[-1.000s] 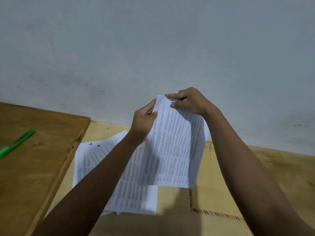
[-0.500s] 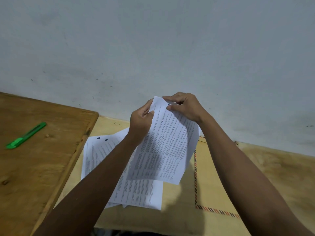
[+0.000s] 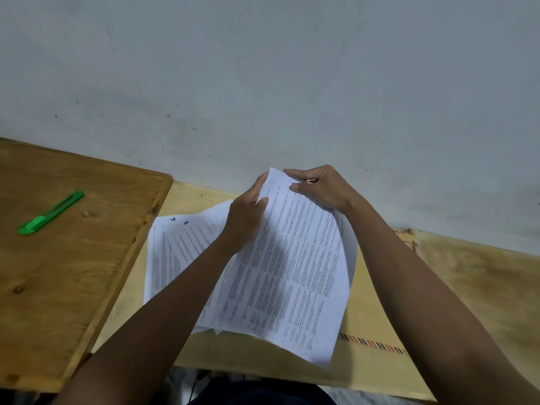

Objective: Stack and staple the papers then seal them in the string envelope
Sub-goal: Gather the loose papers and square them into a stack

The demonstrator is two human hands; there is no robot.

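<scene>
I hold a printed white sheet (image 3: 295, 276) raised and tilted above the table. My left hand (image 3: 248, 214) grips its upper left edge between thumb and fingers. My right hand (image 3: 318, 185) pinches its top right corner. At least one more sheet shows behind it along the right edge. Several other printed papers (image 3: 178, 252) lie flat beneath my left forearm, with handwritten numbers at their top. A tan envelope (image 3: 377, 325) with a striped orange and black border lies on the table under the held sheet. No stapler is in view.
A green utility knife (image 3: 51, 212) lies on a darker wooden board (image 3: 73, 287) at the left. The pale wooden table (image 3: 482, 276) runs up against a grey-white wall (image 3: 263, 83). My lap shows below the table's near edge.
The held sheet has swung lower and more to the right, over the envelope. Both hands keep their hold near its top. The view has shifted, so the knife and board sit further right.
</scene>
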